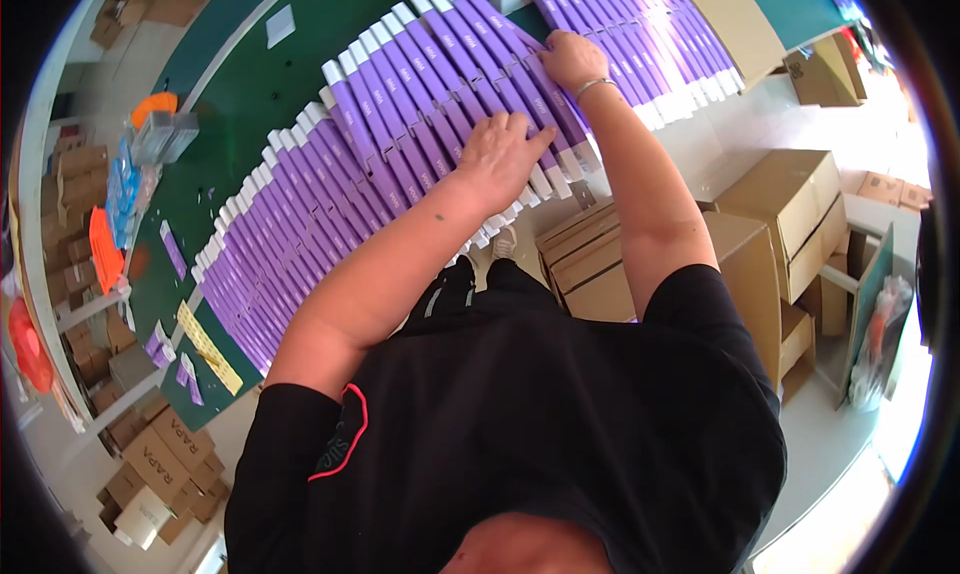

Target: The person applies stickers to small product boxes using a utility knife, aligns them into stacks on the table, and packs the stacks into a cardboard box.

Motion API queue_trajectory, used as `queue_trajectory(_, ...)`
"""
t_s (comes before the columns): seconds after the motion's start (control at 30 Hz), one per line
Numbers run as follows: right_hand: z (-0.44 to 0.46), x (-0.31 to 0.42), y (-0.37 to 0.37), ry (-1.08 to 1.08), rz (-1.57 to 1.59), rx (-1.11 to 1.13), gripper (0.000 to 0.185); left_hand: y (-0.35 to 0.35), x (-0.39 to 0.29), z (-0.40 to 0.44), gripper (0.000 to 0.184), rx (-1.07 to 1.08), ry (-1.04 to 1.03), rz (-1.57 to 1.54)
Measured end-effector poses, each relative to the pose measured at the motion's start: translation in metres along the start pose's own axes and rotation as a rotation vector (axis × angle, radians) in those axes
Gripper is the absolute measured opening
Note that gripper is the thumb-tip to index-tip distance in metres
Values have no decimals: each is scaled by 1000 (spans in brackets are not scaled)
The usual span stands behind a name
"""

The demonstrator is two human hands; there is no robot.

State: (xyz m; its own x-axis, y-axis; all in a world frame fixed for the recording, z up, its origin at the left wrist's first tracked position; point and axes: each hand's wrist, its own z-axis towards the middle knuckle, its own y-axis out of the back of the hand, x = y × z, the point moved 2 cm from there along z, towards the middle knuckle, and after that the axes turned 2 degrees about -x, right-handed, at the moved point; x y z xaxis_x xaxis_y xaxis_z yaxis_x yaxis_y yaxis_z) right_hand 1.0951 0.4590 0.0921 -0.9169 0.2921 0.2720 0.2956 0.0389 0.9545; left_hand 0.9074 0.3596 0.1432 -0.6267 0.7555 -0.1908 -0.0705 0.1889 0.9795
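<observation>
Long rows of slim purple boxes with white ends [390, 74] stand packed side by side on the green table. My left hand [497, 162] lies over the near part of the row, thumb apart from the fingers, touching the box tops. Farther right, my right hand [577, 62], with a bracelet at its wrist, has its fingers curled on a purple box [528, 40] that leans at a slant at the row's end. The fingertips are partly hidden. A second group of purple boxes [640, 34] lies just beyond that hand, shining with glare.
The green table [235, 104] carries a yellow strip [208, 348], loose purple pieces [173, 251] and a white paper [281, 24]. Cardboard cartons [780, 214] stand at my right, and more cartons [165, 464] sit lower left. A cardboard sheet [735, 19] borders the far boxes.
</observation>
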Motion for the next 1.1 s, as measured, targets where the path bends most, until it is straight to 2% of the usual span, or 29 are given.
queue_trajectory(0.13,6,-6,-4,46,49,-10,30,-6,2,-3,40,-106,-27,-14)
queue_trajectory(0.2,15,-13,-10,59,10,56,32,-6,4,-7,40,-220,-36,-108)
queue_trajectory(0.23,19,-17,-12,59,9,63,33,-8,6,-9,40,-220,18,-95)
queue_trajectory(0.3,29,-23,-21,68,0,59,36,-8,10,-18,36,-376,-74,-156)
queue_trajectory(0.37,42,-35,-35,104,34,65,40,-2,18,-37,25,-391,-31,-199)
queue_trajectory(0.47,33,-31,-29,220,80,120,42,15,40,-90,29,-489,104,-173)
queue_trajectory(0.53,26,-25,-20,209,89,126,42,32,69,-137,29,-445,274,-306)
queue_trajectory(0.57,22,-22,-15,190,89,126,42,29,86,-168,33,-529,373,-251)
queue_trajectory(0.63,15,-14,-4,136,82,120,42,25,120,-241,27,-755,696,-177)
queue_trajectory(0.67,11,-11,2,107,78,116,42,30,137,-282,33,-654,816,-65)
queue_trajectory(0.7,7,-8,8,76,74,111,42,10,156,-329,37,-788,967,-24)
queue_trajectory(0.77,0,-5,18,9,67,94,42,-19,184,-426,32,-887,1295,39)
queue_trajectory(0.8,-3,-6,22,-28,63,86,42,-33,199,-472,32,-861,1331,99)
queue_trajectory(0.87,-14,-22,29,0,71,43,39,-39,214,-531,31,-787,1739,-73)
queue_trajectory(0.9,-19,-34,29,18,85,3,36,-46,221,-549,31,-794,1748,-85)
queue_trajectory(0.97,-28,-53,26,54,115,-78,32,-63,237,-583,35,-817,1902,-38)
queue_trajectory(1.07,-47,-56,27,86,131,-172,28,-89,282,-616,39,-853,1822,-187)
queue_trajectory(1.1,-58,-54,29,33,166,-163,27,-97,294,-623,40,-863,1778,-254)
